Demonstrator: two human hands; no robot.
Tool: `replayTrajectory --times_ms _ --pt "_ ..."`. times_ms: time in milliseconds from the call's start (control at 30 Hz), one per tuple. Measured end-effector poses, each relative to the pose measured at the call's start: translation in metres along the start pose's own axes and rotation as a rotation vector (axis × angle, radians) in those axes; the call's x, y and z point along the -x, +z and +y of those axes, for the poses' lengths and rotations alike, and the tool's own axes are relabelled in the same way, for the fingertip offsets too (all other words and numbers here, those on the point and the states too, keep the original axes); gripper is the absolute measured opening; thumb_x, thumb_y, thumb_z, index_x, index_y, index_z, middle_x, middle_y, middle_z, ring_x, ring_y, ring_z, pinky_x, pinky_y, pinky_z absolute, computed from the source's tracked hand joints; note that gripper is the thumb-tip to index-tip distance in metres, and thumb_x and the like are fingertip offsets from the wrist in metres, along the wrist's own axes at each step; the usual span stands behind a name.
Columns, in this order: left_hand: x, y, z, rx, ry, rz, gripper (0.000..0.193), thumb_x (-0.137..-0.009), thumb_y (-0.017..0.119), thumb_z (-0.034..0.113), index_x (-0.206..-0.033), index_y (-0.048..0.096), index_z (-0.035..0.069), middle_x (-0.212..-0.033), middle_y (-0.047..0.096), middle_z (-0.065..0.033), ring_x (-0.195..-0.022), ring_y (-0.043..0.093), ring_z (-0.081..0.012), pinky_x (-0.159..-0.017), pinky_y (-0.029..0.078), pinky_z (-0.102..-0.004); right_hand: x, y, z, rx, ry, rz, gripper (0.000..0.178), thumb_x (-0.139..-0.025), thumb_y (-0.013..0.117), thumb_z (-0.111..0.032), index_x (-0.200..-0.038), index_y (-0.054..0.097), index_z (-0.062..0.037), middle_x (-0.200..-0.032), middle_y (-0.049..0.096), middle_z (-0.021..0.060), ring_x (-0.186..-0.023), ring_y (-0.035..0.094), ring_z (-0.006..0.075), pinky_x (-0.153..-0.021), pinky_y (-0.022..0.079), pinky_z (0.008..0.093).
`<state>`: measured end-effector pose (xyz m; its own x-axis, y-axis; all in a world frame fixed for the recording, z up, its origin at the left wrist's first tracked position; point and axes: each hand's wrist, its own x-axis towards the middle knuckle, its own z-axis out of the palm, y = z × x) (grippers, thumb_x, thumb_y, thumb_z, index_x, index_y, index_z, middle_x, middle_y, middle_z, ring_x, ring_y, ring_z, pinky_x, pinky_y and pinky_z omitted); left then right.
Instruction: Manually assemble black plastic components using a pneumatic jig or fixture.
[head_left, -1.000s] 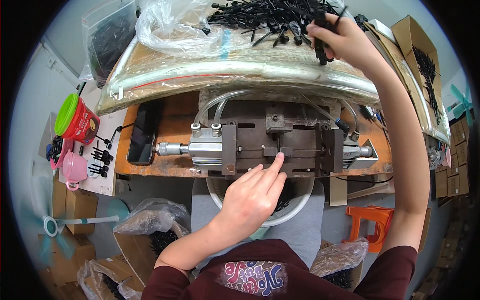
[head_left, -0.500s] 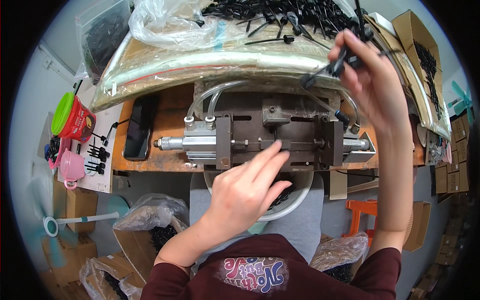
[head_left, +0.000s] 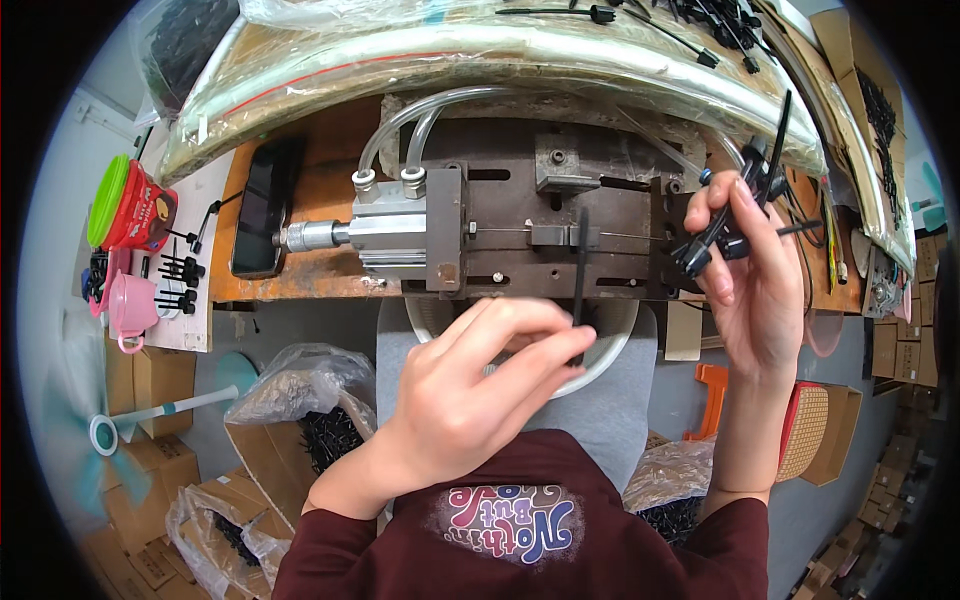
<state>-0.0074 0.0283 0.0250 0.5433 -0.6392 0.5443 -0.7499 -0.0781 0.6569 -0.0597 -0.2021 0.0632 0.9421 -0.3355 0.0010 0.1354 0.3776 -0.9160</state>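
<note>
Fingers of the left hand [head_left: 470, 400] pinch a black cable tie [head_left: 580, 280], standing it upright in the metal jig [head_left: 560, 225] just above. Right hand [head_left: 745, 270], beside the jig's right end, grips a bundle of black ties [head_left: 735, 215].

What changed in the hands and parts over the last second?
The right hand came back from the pile on the far shelf to the fixture's right end, holding a bunch of black cable ties. The left hand now pinches one tie upright at the metal fixture, which stayed put.
</note>
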Motion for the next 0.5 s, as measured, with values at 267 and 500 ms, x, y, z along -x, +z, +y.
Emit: replayTrajectory --times_ms 267,500 --pt "-0.005 0.026 -0.019 -0.405 0.031 -0.083 0.022 -0.075 0.075 0.008 -0.095 0.07 0.001 -0.128 0.064 -0.0136 -0.078 0.068 -0.0221 -0.069 0.054 -0.0309 0.025 0.013 0.011 0.287 0.005 0.065 0.025 -0.1 0.055 -0.023 -0.096 0.059 0.0008 -0.077 0.065 0.0095 -0.046 0.046 0.0056 -0.041 0.029 0.0187" --pt "-0.009 0.02 -0.018 -0.39 -0.023 -0.14 0.022 -0.077 0.075 0.008 -0.097 0.071 0.003 -0.126 0.065 -0.0131 -0.071 0.068 -0.0205 -0.064 0.054 -0.029 0.043 0.014 0.007 0.281 0.224 -0.135 0.015 -0.096 0.061 -0.013 -0.097 0.062 0.0021 -0.075 0.064 0.0069 -0.051 0.047 0.0037 -0.045 0.033 0.0184"
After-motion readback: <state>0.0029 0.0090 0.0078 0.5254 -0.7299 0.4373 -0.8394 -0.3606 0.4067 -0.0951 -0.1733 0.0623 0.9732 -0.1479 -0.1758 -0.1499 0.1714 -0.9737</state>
